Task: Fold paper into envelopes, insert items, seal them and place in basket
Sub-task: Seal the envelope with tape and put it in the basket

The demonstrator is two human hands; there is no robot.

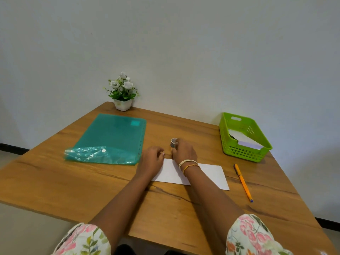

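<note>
Two bare hands meet at the centre of a wooden counter [55, 181], both at the far edge of a white folded paper [207, 173] that lies flat at about 5 o'clock from them. The right hand [184, 150] is curled around a small roll of clear tape [173, 142], which stands on edge at its fingertips; the left hand [152, 157] rests just beside it with fingers bent, and whether it pinches the tape's loose end cannot be told. Both forearms cross the sheet and hide much of its left half. Bangles [188, 164] circle the right wrist, and floral sleeves [253, 236] show at the lower edge.

At 10 o'clock from the hands lies a translucent teal document folder [114, 137] with a white snap button, its crinkled flap turned toward the person. Beyond it, at 11 o'clock against the pale wall [184, 43], stands a small white pot of artificial white flowers [122, 92]. At 2 o'clock sits a lime-green plastic basket [242, 153] with a slotted wall and a cut-out handle, holding white folded paper pieces [244, 138] tilted against its side. An orange pen [242, 181] lies at 4 o'clock, between the basket and the sheet's right end, touching neither. No legible writing or brand appears on any item.
</note>
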